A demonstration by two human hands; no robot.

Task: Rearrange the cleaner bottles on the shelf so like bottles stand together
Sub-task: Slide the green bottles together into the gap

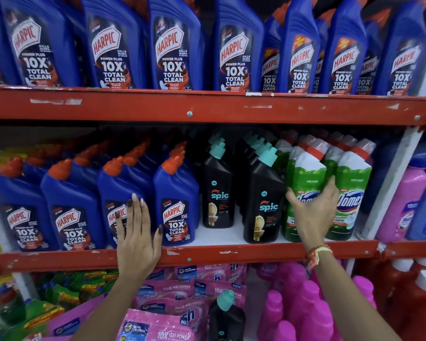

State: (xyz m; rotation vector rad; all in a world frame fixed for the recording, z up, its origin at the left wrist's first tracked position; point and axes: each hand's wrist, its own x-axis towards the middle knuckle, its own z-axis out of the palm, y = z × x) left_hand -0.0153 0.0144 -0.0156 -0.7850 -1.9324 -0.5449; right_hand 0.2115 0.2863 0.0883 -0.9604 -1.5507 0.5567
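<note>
right hand [312, 212] gripping green Domex bottle [305, 183] — upright

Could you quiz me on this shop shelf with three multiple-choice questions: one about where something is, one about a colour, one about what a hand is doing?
1. Where does the stray black bottle stand?
A. top shelf
B. among the pink pouches below the middle shelf
C. beside the green bottles

2. What colour are the caps on the blue bottles on the middle shelf?
A. orange-red
B. teal
C. white

3. What is the right hand doing?
A. hanging free
B. resting on the shelf edge
C. on a green bottle

Answers:
1 B: its teal cap rises between the pink pouches.
2 A: every blue bottle there has an orange-red cap.
3 C: the fingers spread across the green bottle's label.
</note>
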